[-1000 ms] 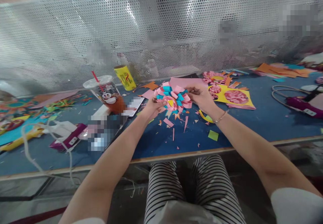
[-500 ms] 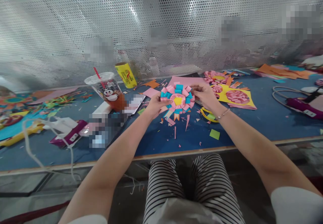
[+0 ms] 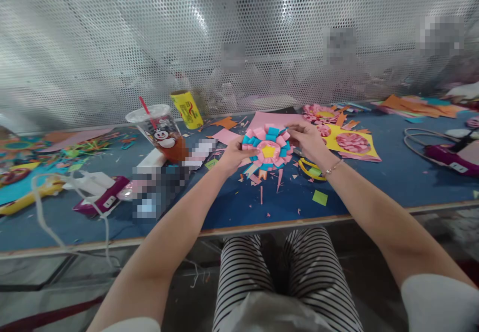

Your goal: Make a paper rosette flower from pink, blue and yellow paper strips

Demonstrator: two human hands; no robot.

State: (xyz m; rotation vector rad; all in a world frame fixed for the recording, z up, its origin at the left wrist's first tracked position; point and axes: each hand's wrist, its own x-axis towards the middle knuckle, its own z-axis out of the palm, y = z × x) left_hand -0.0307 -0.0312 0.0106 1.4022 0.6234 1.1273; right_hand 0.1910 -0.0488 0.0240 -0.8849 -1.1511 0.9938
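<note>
Because the left hand (image 3: 235, 157) clamps the paper rosette (image 3: 268, 151) at nine o'clock, thumb across the front and fingers behind, its face seems steadied for the right hand (image 3: 307, 140), whose thumb and fingertips pinch a blue loop at two o'clock. Held over the blue table (image 3: 232, 212), the rosette tips its face toward the wearer: yellow centre, pink inner ring, pink and blue loops around, notched tails at six o'clock. Yellow-handled scissors (image 3: 308, 163) and a green scrap (image 3: 320, 197) lie at four o'clock, apparently within easy reach; a drink cup (image 3: 164, 137) stands at nine, well apart.
</note>
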